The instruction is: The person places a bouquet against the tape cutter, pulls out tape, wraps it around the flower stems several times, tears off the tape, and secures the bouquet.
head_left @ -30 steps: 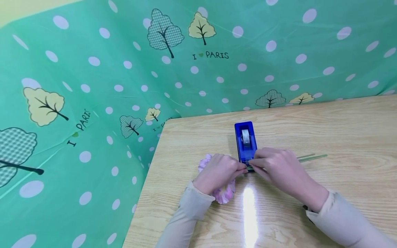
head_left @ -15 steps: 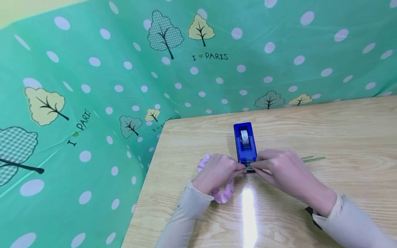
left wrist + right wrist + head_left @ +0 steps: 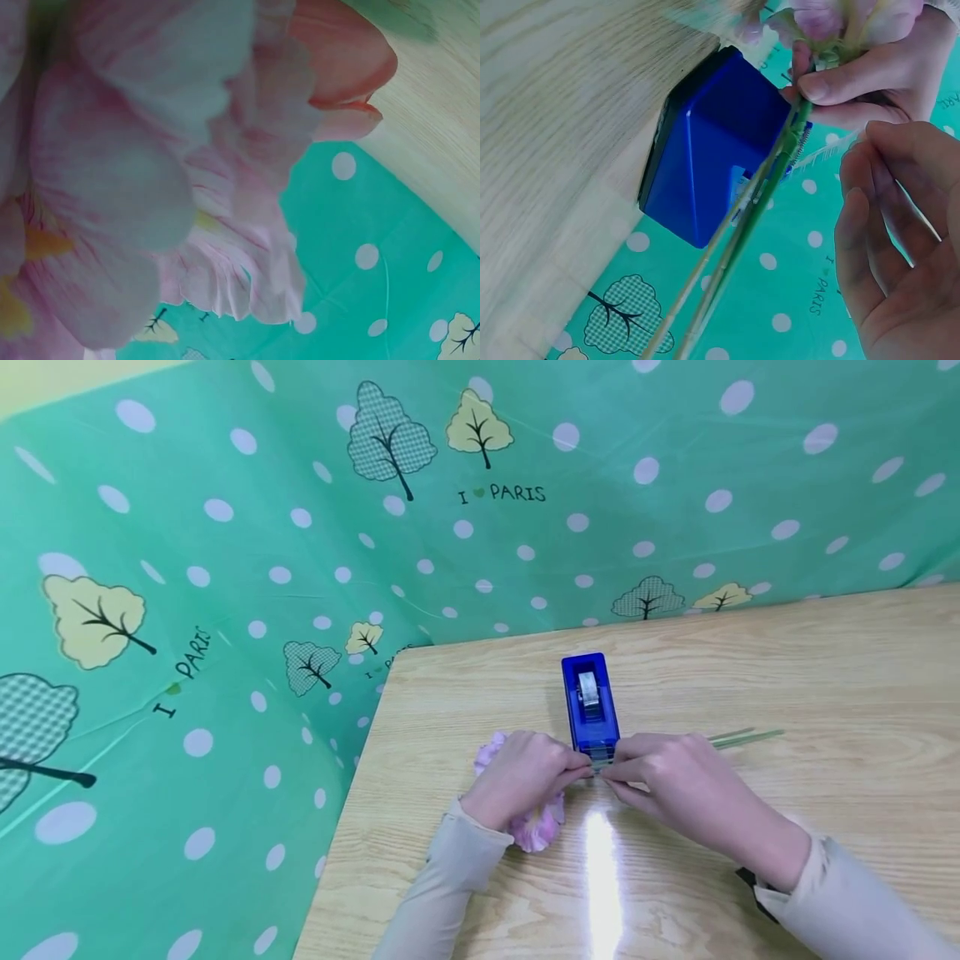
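A: The left hand (image 3: 525, 777) pinches the green stems (image 3: 742, 225) just under the pink flower (image 3: 534, 831), thumb and forefinger clamped on them; the right hand (image 3: 667, 777) meets it from 3 o'clock, its fingers curled round the stems and pinching a strip of clear tape (image 3: 826, 150) at the dispenser's cutter.

B: Where does the flower lie?

A: On the wooden table (image 3: 825, 677), at about 9 o'clock from the blue tape dispenser (image 3: 590, 706), mostly hidden under the left hand in the head view. The left wrist view fills with its ruffled pink petals (image 3: 112, 187) and one fingertip (image 3: 341, 52), which the head view hides.

B: And the right wrist view?

A: It shows the stems crossing the dispenser's front edge and the tape stretched to the right fingers (image 3: 870, 225), too small to see from the head camera.

B: Anything changed since a second ago?

A: Little. Both hands stay at the dispenser's near end; the right hand has edged slightly toward 12 o'clock.

B: Which way do the stems run?

A: Long axis from 9 to 3 o'clock, bloom at 9, cut ends (image 3: 750, 737) poking out past the right hand toward 3.
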`<action>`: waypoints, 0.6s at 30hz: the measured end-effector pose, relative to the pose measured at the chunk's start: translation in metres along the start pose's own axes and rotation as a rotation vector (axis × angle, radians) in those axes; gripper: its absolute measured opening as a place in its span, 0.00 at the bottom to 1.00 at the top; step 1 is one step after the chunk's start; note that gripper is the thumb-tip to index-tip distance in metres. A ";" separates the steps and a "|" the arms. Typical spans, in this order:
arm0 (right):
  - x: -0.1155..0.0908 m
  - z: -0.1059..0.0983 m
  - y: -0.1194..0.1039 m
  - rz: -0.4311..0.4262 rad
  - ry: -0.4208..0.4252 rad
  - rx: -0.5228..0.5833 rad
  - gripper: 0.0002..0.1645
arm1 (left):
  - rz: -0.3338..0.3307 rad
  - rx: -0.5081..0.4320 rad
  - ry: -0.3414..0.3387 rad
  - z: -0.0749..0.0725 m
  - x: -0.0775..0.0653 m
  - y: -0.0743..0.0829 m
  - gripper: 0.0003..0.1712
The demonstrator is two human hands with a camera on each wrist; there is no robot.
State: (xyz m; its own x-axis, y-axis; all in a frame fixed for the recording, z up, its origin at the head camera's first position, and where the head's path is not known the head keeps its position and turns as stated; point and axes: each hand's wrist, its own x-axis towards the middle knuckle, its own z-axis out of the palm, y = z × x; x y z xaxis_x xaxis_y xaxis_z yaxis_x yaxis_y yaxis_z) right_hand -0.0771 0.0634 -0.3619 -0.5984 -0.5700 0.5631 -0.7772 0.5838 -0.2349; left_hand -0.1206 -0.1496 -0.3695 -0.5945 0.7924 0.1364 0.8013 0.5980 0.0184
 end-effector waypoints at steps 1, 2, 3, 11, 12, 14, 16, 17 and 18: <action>0.000 0.001 0.000 -0.005 0.000 0.001 0.08 | 0.000 -0.002 0.002 0.000 0.000 0.000 0.11; 0.000 0.001 0.000 -0.011 0.000 -0.001 0.08 | 0.000 -0.003 0.004 -0.001 0.000 0.000 0.11; 0.000 0.002 0.001 -0.015 -0.006 -0.001 0.08 | 0.001 -0.003 0.005 -0.001 -0.001 0.000 0.11; -0.002 0.006 0.002 -0.019 -0.061 -0.020 0.08 | -0.018 -0.048 -0.009 -0.004 0.000 0.000 0.11; -0.002 0.006 0.002 -0.019 -0.070 -0.021 0.08 | -0.025 -0.056 -0.012 -0.005 0.000 0.000 0.10; -0.003 0.007 0.002 -0.021 -0.083 -0.022 0.09 | -0.035 -0.067 -0.017 -0.006 0.000 0.001 0.10; -0.003 0.007 0.003 -0.025 -0.089 -0.024 0.07 | -0.040 -0.077 -0.022 -0.007 0.000 0.001 0.10; -0.003 0.008 0.003 -0.027 -0.086 -0.027 0.07 | -0.039 -0.080 -0.025 -0.007 0.000 0.001 0.10; -0.003 0.008 0.004 -0.030 -0.084 -0.028 0.06 | -0.038 -0.083 -0.027 -0.007 0.000 0.001 0.10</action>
State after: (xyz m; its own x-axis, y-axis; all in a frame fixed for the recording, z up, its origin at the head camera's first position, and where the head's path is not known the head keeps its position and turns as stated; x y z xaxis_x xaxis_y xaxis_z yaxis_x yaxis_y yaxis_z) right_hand -0.0798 0.0626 -0.3711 -0.5898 -0.6337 0.5006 -0.7901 0.5810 -0.1955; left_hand -0.1193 -0.1495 -0.3627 -0.6255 0.7727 0.1077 0.7801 0.6168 0.1051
